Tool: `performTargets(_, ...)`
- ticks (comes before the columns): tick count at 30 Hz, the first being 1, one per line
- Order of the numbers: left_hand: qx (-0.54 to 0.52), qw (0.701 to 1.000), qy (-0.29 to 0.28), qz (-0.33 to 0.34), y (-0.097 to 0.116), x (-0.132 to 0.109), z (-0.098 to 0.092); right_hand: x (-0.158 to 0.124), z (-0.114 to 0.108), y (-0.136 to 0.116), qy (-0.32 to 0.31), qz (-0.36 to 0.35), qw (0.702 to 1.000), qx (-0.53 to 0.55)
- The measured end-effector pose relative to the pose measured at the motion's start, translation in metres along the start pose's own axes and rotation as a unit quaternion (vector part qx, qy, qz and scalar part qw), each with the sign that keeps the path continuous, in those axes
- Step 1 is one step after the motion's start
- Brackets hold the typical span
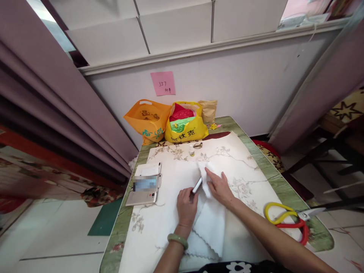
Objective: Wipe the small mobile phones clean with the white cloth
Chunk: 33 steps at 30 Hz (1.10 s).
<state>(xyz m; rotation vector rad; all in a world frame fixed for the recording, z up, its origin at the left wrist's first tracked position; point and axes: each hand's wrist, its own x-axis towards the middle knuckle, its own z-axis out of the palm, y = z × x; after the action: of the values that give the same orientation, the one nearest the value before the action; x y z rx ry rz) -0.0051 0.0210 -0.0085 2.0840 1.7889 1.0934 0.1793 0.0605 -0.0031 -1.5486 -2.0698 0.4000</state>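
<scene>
My left hand (187,204), with a green bangle on its wrist, grips a slim phone (197,185), tilted up on its edge. Part of the phone is hidden behind the fingers. Against its upper end, my right hand (220,188) pinches a white cloth (205,185), with the forefinger stretched along it. More white fabric with a wavy edge (212,227) lies beneath both hands. To the left lie a white phone (146,169), a phone with a blurred screen (145,183) and a gold phone (140,198), side by side.
Large scissors (301,218) with yellow and red handles lie at the right edge of the table (273,178). A small bottle (191,151) stands farther back. Along the wall are an orange bag (150,117), a stuffed yellow bag (187,132) and a brown paper pouch (209,110).
</scene>
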Motion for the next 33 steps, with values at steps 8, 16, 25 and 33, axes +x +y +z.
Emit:
performTargets(8,0.025,1.000,-0.001,-0.007,-0.002,-0.001,0.002,-0.029,-0.007,-0.048,-0.005,-0.233,0.968,-0.090)
performTargets(16,-0.006,1.000,-0.006,0.001,0.003,0.001,-0.002,-0.006,-0.006,-0.016,0.035,-0.069,0.991,-0.108)
performTargets(25,0.018,1.000,-0.007,0.002,0.001,0.001,0.000,-0.026,-0.001,-0.031,-0.001,-0.164,0.985,-0.052)
performTargets(33,-0.077,0.996,0.000,-0.043,0.003,0.004,-0.003,-0.001,0.000,0.017,0.146,0.086,0.976,0.134)
